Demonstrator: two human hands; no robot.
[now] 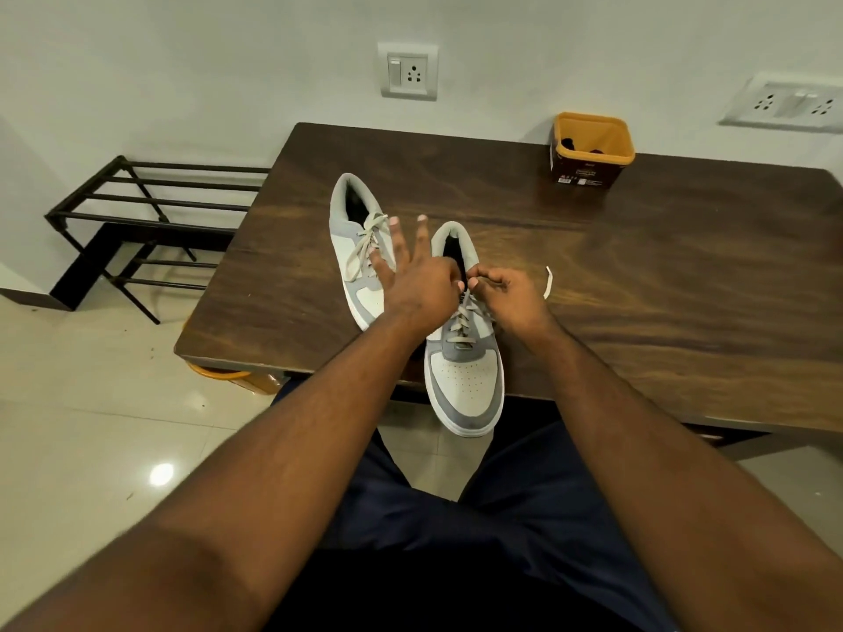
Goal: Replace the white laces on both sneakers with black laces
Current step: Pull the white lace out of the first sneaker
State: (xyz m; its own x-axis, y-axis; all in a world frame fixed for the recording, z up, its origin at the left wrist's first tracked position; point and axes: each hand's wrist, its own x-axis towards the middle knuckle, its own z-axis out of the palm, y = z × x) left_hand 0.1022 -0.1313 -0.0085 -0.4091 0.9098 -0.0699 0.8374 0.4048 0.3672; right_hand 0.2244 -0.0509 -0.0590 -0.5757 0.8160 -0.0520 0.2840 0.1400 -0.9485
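Two grey-and-white sneakers lie on a dark wooden table (638,275). The near sneaker (465,380) hangs toe-first over the table's front edge, its white lace (461,321) still threaded through the lower eyelets. My left hand (419,285) and my right hand (506,289) meet at the top of this lace, each pinching it with thumb and forefinger. My left hand's other fingers stick out straight. A loose lace end (548,282) curls up beside my right hand. The far sneaker (360,239) lies to the left, fully laced in white.
An orange tub (591,150) holding dark items, perhaps the black laces, stands at the table's back right. A black metal shoe rack (137,221) stands against the wall to the left. My legs in dark trousers are below the table edge.
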